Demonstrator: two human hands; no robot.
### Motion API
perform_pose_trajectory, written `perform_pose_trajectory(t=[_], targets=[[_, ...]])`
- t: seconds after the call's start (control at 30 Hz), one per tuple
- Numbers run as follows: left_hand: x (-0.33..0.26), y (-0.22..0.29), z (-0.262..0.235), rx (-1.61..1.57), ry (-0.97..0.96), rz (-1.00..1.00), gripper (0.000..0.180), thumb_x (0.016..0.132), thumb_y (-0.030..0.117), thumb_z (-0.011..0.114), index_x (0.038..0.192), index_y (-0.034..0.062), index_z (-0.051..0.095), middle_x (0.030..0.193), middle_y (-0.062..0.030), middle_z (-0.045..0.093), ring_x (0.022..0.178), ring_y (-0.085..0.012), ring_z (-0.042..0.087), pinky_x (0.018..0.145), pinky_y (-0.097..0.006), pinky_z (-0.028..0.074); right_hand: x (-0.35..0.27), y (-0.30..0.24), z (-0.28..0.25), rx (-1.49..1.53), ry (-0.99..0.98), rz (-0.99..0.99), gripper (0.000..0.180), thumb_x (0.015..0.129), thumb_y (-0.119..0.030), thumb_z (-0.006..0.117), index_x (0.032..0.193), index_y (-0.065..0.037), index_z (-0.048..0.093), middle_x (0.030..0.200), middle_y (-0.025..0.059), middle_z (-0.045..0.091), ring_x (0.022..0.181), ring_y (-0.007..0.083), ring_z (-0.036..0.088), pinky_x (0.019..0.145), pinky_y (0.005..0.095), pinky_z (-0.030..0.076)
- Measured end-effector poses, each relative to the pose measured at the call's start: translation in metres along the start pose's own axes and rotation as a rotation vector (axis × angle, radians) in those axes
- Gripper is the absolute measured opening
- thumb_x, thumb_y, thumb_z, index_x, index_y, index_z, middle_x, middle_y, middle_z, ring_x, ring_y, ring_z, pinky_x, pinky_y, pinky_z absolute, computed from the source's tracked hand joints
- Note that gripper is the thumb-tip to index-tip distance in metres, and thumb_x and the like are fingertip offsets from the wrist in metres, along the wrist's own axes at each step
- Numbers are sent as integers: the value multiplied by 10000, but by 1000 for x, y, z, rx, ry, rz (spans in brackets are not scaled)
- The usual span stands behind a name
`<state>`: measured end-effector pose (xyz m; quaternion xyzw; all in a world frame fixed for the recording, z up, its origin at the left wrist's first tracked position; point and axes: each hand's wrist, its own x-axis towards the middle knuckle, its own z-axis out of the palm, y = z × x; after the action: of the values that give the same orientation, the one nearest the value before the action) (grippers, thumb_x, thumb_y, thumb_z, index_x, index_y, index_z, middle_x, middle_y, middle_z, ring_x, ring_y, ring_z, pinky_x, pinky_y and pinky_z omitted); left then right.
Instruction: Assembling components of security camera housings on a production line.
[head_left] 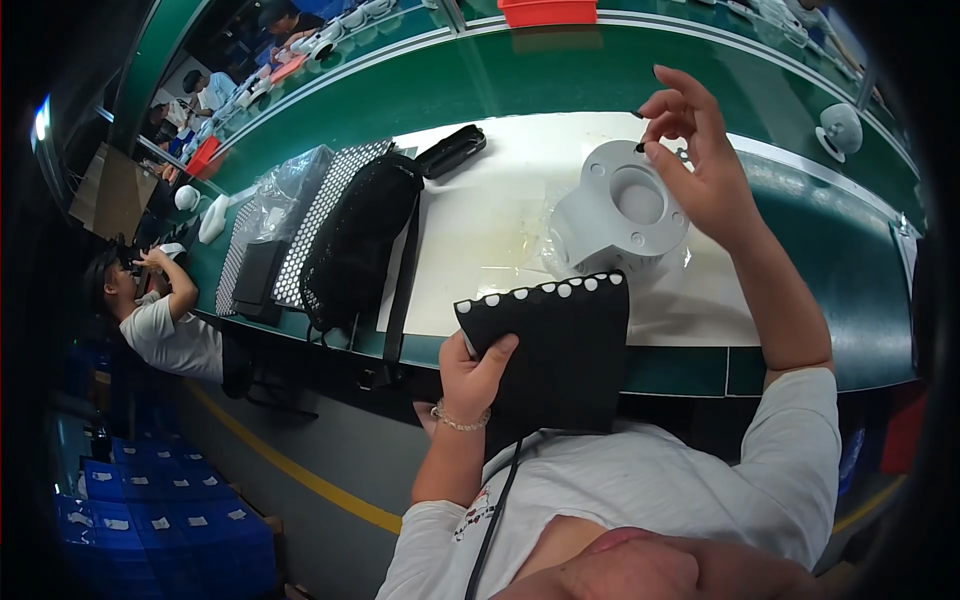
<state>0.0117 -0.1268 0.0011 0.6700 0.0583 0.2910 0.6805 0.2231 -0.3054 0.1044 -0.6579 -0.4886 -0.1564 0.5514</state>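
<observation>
1. My left hand [472, 375] grips a black sheet [555, 350] by its left edge, thumb laid on the front; white dots run along the sheet's upper edge, held out over the near rim of the worktop [840, 270].
2. My right hand [692, 160] is raised at the upper right edge of the housing [612, 215], fingers half curled, thumb and forefinger parted; whether it touches the housing I cannot tell.
3. The white housing, its round opening facing up, sits on clear plastic [552, 245] over a pale mat [475, 235], just beyond the sheet.
4. To my left, a black bag [365, 235] lies beside perforated-looking panels [315, 215], a clear wrapper [290, 190] and a dark box [259, 280]; a black case [452, 152] rests near the bag's far end.
5. A white dome [840, 130] stands at far right, a red bin [547, 12] at the far side.
6. Well off to my left, a co-worker [170, 335] in a pale shirt lifts both arms, near blue crates [175, 530] on the floor.
</observation>
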Motion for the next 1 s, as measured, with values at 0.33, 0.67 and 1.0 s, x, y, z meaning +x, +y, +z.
perform_pose_trajectory(t=[0.33, 0.67, 1.0], targets=[[3, -2, -3, -72, -62, -97, 150, 803, 65, 606, 926, -19, 588, 739, 28, 570, 631, -22, 452, 565, -158, 362, -1, -13, -8, -242, -155, 37, 624, 754, 77, 448, 1297, -199, 311, 960, 100, 592, 816, 221, 567, 776, 344, 439], [1, -8, -5, 50, -71, -58, 129, 793, 89, 628, 848, -20, 586, 641, 47, 531, 576, -22, 411, 507, -171, 338, 9, -19, 2, -271, -139, 14, 673, 750, -12, 529, 1329, -171, 224, 905, 69, 535, 960, 233, 457, 773, 347, 427], [2, -5, -2, 82, -99, -48, 155, 792, 110, 635, 850, -24, 584, 647, 27, 552, 587, -32, 435, 521, -184, 366, 16, -22, 10, -75, -302, 182, 584, 792, -38, 513, 1318, -140, 281, 836, 65, 557, 831, 194, 547, 893, 367, 377]])
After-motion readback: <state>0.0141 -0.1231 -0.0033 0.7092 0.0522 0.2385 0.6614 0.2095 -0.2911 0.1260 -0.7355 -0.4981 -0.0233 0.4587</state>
